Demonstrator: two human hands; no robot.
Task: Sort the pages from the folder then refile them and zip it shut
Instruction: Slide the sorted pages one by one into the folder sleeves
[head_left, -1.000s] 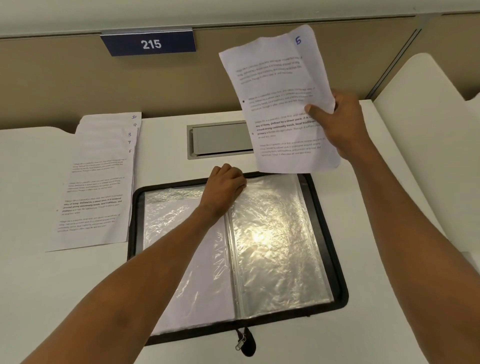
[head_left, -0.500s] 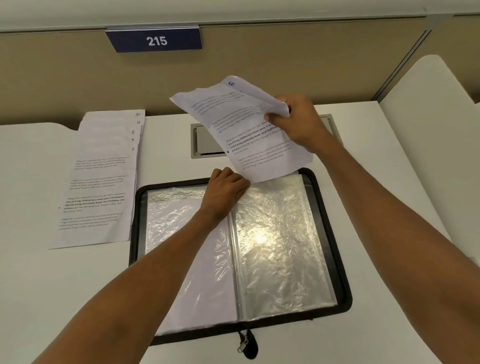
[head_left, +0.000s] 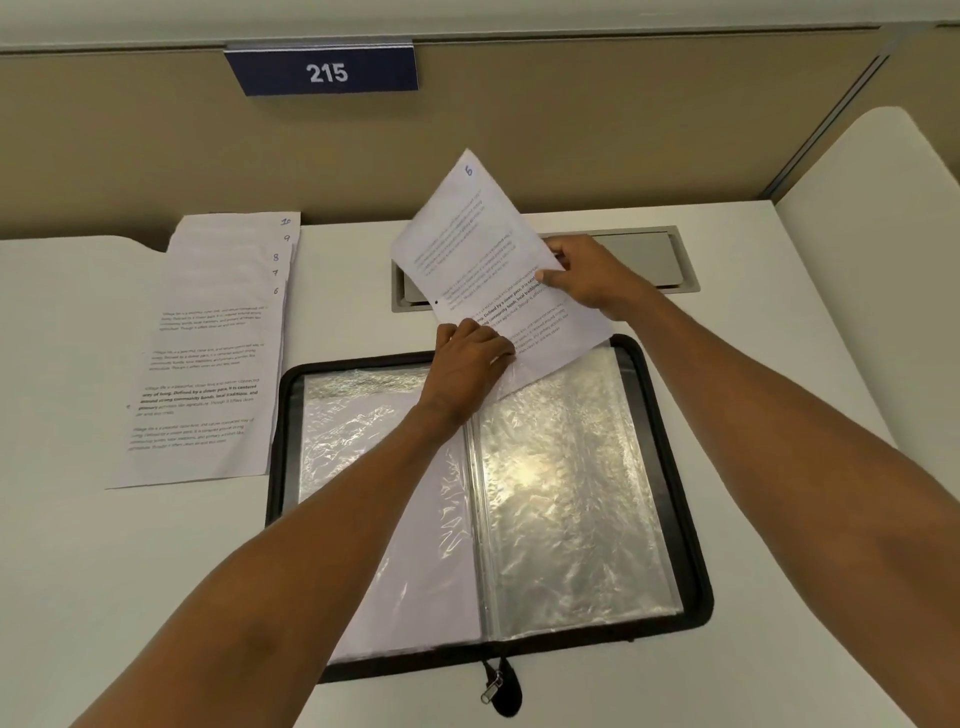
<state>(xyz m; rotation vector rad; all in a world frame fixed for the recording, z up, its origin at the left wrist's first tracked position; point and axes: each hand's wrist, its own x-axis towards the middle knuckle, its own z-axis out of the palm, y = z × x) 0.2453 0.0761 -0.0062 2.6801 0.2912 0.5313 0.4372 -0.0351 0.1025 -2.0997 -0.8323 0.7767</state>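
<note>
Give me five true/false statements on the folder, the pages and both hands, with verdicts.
1. The folder lies open on the desk. True.
2. The right hand holds a printed page above the folder's far edge. True.
3. The page stack lies right of the folder. False: it lies to its left.
4. The left hand rests on the page stack. False: its fingers grip the top of the right-side sleeve, by the spine.
5. The zip pull sits at the folder's near edge. True.
</note>
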